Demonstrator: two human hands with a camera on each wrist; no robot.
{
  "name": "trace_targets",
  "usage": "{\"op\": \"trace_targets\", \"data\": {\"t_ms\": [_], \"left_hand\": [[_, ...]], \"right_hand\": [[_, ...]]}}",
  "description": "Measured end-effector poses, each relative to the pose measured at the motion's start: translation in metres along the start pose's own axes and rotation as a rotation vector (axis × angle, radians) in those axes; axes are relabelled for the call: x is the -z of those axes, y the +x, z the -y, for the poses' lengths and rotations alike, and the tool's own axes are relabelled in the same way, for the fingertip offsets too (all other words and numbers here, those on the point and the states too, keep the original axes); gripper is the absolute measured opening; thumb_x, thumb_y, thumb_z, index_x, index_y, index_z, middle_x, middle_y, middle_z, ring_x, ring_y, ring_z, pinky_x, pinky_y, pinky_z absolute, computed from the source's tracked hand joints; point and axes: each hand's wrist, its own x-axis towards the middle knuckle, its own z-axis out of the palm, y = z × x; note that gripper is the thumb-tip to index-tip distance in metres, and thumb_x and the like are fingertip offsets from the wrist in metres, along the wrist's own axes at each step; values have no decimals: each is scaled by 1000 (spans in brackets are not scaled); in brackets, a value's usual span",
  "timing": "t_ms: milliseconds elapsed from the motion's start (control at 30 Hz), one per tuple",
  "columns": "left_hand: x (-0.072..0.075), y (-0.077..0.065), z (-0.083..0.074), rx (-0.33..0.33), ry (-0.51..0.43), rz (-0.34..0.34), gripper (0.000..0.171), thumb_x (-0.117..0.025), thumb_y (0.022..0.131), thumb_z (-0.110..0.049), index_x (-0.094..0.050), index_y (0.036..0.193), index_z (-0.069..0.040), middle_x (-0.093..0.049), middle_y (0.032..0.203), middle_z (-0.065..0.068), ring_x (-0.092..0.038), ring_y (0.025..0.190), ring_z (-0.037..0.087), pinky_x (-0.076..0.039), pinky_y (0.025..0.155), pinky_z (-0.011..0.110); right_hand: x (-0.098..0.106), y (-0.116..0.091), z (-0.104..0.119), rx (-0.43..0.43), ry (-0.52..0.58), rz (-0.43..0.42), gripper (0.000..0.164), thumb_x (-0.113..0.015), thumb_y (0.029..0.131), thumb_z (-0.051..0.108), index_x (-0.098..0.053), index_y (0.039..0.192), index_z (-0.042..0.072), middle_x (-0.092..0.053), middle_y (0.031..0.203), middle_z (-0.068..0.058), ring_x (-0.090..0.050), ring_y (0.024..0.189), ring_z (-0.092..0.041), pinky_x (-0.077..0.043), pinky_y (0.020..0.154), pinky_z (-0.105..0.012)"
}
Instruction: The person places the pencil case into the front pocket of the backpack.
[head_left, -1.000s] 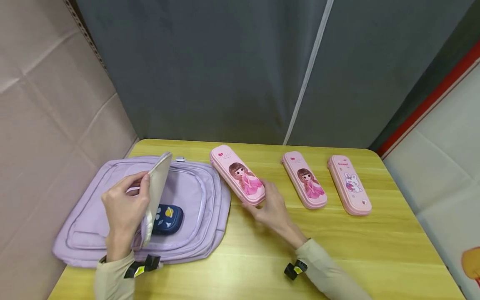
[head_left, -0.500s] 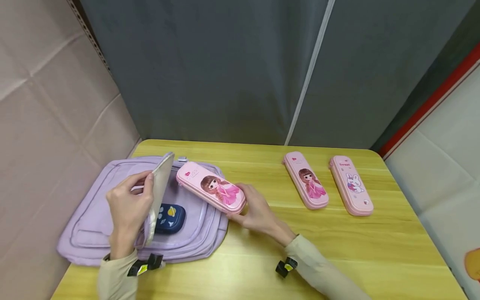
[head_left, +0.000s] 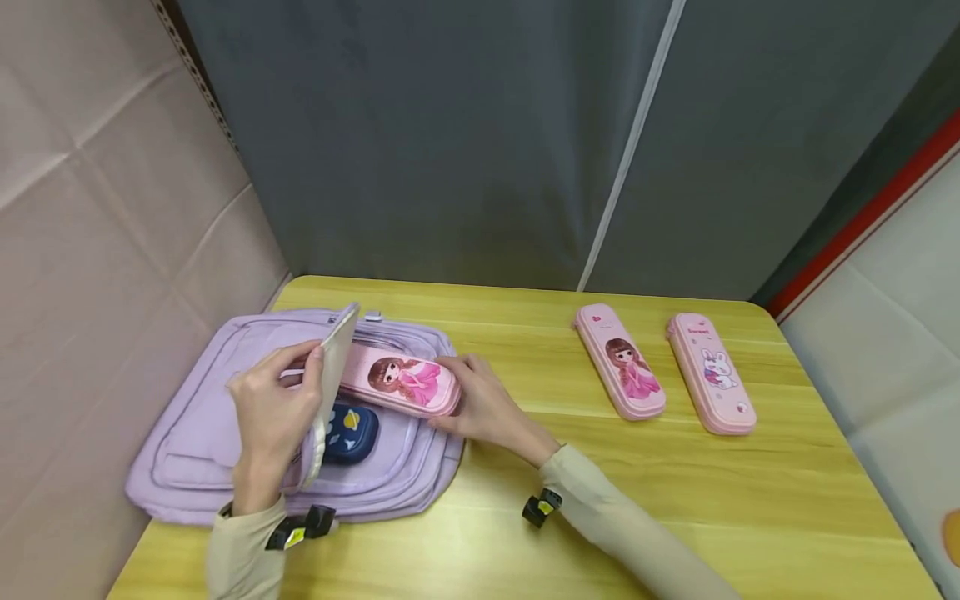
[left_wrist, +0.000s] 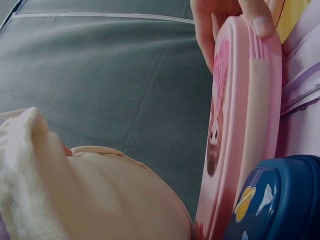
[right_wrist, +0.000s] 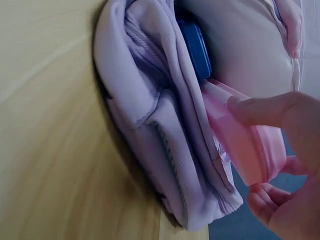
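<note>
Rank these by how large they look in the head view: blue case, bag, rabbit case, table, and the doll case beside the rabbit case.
1. Table
2. Bag
3. Rabbit case and doll case: too alike to rank
4. Blue case, partly hidden by the flap

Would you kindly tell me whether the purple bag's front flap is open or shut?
Open: the flap stands raised from the bag, pale inner side showing, with the blue case partly visible beneath it.
</note>
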Motion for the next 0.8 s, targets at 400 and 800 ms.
{"op": "trace_targets", "data": {"t_ms": [400,800], "left_hand": [[-1,-1,1,-16,8,-2,12,-71,87,0,-78,96,5,-77,90,23,-53,82,-30,-48,68,-4],[1,-1,1,-13,10,-3,12,-71,87,0,-79,96,4,-77,89,21,-52,79,-30,-47,68,-4]], "right_hand": [[-23,32,14,-11,-9,-22,81,-92,72,32,-53,136,1,-59,125,-15,-57,115,-26,-54,103,-41],[-38,46,21,-78,182,34,70,-86,77,8,-51,136,-7,-60,117,-19,-69,93,-20,-59,81,-16]]}}
